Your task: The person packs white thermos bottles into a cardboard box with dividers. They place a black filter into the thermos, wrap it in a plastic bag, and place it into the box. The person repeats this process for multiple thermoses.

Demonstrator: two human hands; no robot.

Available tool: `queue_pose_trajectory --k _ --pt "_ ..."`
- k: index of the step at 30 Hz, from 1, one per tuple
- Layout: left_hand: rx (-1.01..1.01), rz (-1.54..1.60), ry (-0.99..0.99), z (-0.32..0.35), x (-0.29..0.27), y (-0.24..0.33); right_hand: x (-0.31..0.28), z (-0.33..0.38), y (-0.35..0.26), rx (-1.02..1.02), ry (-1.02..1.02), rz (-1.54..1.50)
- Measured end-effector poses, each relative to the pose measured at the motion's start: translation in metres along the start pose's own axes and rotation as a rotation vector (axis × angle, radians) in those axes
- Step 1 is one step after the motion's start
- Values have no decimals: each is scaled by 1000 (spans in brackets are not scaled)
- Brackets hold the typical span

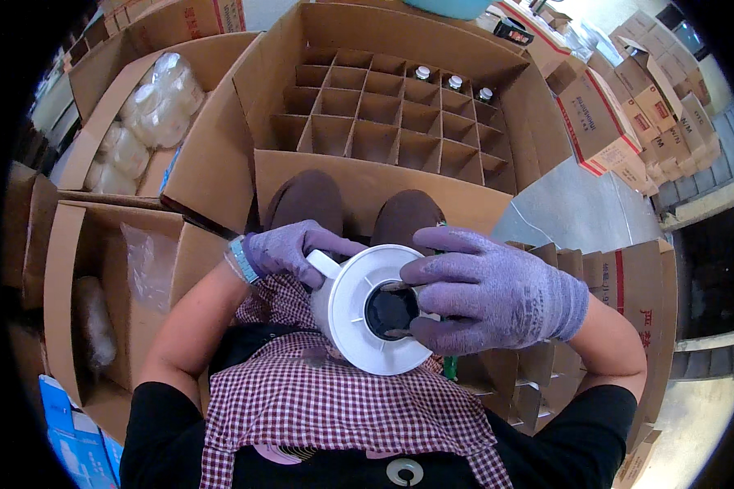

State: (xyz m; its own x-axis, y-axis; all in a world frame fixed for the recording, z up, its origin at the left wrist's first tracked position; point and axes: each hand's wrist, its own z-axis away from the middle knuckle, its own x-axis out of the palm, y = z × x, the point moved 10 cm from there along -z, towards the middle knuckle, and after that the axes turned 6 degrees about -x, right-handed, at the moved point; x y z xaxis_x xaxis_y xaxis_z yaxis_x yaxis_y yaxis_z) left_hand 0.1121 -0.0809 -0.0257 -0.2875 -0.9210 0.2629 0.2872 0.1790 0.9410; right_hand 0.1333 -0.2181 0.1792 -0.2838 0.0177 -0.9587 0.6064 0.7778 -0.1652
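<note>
A white round jug-like vessel (341, 330) with a side handle is held over my lap, its flat ribbed face turned up. My left hand (295, 251), in a purple-grey glove, grips it by the handle and upper left side. At the centre of the white face sits a black round piece (391, 312). My right hand (489, 292), gloved alike, has its fingers curled over the right side, with fingertips at the edge of the black piece. Whether that piece is fixed or loose I cannot tell.
Ahead stands an open carton (383, 167) with cardboard dividers; several silver-capped bottles (455, 82) are at its back right. Clear glass-like jars (151, 114) fill a box at left. Below it, another box (196, 265) contains plastic wrapping. More divided cardboard (567, 367) is at my right.
</note>
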Motion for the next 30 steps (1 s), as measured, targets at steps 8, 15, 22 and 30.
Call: queue_pose_trajectory --k 8,15,22,30 --pt "62 -7 -8 -1 -3 0 4 1 7 126 -14 18" --pt "113 95 323 12 10 0 23 36 49 402 -98 25" --pt "129 -156 412 14 82 -10 51 100 147 1105 236 -67" --pt "285 297 736 19 16 -39 76 224 292 1500 583 65"
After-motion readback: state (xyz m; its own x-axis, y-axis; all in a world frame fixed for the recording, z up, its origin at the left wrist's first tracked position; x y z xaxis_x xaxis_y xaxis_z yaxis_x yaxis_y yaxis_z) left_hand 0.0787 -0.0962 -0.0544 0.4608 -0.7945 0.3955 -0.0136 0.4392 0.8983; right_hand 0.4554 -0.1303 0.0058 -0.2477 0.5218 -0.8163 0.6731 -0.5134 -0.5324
